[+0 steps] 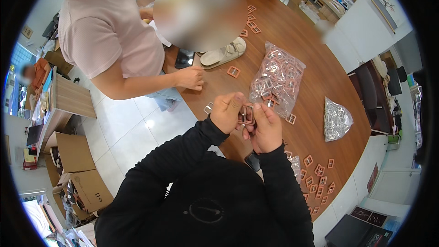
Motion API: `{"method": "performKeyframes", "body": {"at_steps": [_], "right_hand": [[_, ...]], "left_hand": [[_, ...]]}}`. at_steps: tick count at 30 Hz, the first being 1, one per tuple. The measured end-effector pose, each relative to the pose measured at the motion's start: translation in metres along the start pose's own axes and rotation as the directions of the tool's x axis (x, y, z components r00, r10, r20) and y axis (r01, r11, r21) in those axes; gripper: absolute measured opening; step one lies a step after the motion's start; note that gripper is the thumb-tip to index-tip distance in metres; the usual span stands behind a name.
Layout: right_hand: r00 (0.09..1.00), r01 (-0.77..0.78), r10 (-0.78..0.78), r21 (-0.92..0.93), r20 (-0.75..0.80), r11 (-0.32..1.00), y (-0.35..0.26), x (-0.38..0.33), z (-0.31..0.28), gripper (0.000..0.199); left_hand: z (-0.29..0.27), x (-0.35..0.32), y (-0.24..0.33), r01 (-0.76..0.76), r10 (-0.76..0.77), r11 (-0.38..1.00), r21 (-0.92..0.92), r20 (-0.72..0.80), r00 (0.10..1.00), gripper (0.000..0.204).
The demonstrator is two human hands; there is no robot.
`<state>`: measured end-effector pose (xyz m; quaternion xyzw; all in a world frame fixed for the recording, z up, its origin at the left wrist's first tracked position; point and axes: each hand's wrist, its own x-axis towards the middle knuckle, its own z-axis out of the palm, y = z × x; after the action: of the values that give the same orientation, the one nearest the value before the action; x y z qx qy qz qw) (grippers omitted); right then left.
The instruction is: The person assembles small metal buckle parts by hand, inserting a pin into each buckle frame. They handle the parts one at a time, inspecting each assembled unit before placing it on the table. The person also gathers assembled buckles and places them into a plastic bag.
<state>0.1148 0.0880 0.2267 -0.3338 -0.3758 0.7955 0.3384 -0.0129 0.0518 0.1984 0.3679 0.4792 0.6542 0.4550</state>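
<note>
Above the table's near edge, my left hand (226, 112) and my right hand (269, 127) meet with fingers closed around a square buckle (247, 115). Its thin frame shows between the thumbs; the fingers hide part of it. Just beyond my right hand lies a clear plastic bag (282, 71) full of pinkish-orange buckles, some spilling from its near end. A silver buckle (208, 107) rests by my left hand. Farther off, one orange buckle (233, 72) lies flat near a beige sandal (222, 56).
Loose orange buckles (319, 170) are scattered on the wooden table (315, 91) at right. A bag of silver buckles (337, 121) sits near its right edge. A black phone (184, 58) lies beside a person in a pink shirt (103, 32). Cardboard boxes (89, 190) stand on the floor at left.
</note>
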Motion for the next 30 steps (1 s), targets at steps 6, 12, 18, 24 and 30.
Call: {"method": "performKeyframes", "body": {"at_steps": [6, 12, 18, 24, 30], "right_hand": [[0.999, 0.012, -0.014, -0.072, -0.037, 0.997, 0.002, 0.001, 0.002, 0.029], [0.998, 0.023, -0.029, -0.131, -0.050, 0.991, 0.008, 0.001, 0.002, 0.029], [0.998, 0.052, -0.059, -0.171, -0.037, 0.984, 0.008, 0.000, 0.005, 0.028], [0.997, 0.066, -0.073, -0.215, -0.024, 0.974, 0.010, -0.003, 0.002, 0.029], [0.967, 0.157, -0.240, -0.557, -0.079, 0.816, 0.015, -0.001, -0.009, 0.019]], "left_hand": [[0.000, 0.004, -0.006, 0.069, -0.069, 0.997, -0.017, 0.007, 0.998, 0.061], [-0.002, 0.006, -0.015, 0.206, -0.205, 0.962, -0.178, 0.024, 0.978, 0.062], [-0.002, 0.007, -0.022, 0.247, -0.238, 0.935, -0.256, 0.066, 0.969, 0.061], [-0.009, 0.009, -0.034, 0.248, -0.232, 0.933, -0.263, 0.091, 0.969, 0.059], [-0.010, 0.006, -0.043, -0.110, 0.114, 0.991, -0.070, 0.066, 0.991, 0.022]]}}
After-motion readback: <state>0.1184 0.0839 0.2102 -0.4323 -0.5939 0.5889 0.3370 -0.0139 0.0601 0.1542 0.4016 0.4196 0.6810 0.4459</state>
